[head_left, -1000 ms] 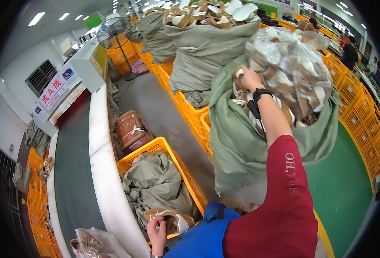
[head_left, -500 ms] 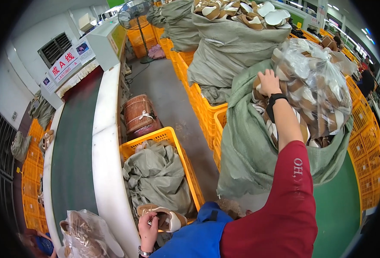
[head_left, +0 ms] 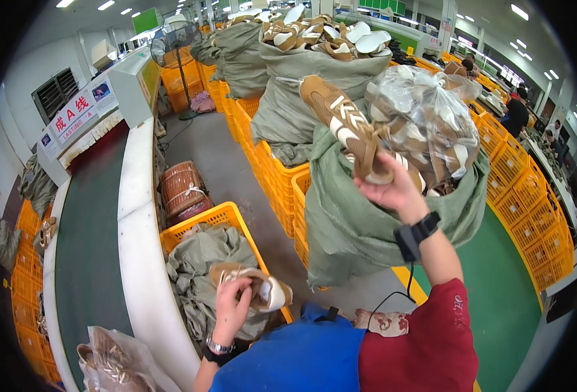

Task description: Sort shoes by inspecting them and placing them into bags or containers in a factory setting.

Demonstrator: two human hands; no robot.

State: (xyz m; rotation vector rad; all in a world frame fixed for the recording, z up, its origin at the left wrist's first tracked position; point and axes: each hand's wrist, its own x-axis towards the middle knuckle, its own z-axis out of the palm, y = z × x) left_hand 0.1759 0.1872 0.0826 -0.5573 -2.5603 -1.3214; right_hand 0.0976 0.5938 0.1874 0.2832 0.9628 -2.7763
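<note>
Grey floor (head_left: 220,153), right fingers (head_left: 373,191) gripping striped brown shoe (head_left: 347,124), left fingers (head_left: 233,288) gripping tan shoe (head_left: 263,285)

The shoe on the right (head_left: 344,121) looks like matt tan cloth or suede with smooth white strips, and the shoe on the left (head_left: 276,295) pairs a similar dull tan upper with a smooth white heel. At right, the green sack (head_left: 360,228) is creased, matt woven plastic, under a glossy, clear plastic bag (head_left: 425,117). At left, the near crate (head_left: 244,234) is orange plastic, the belt (head_left: 96,248) smooth, the watch (head_left: 219,346) shiny metal, the apron (head_left: 295,353) matt cloth.
</note>
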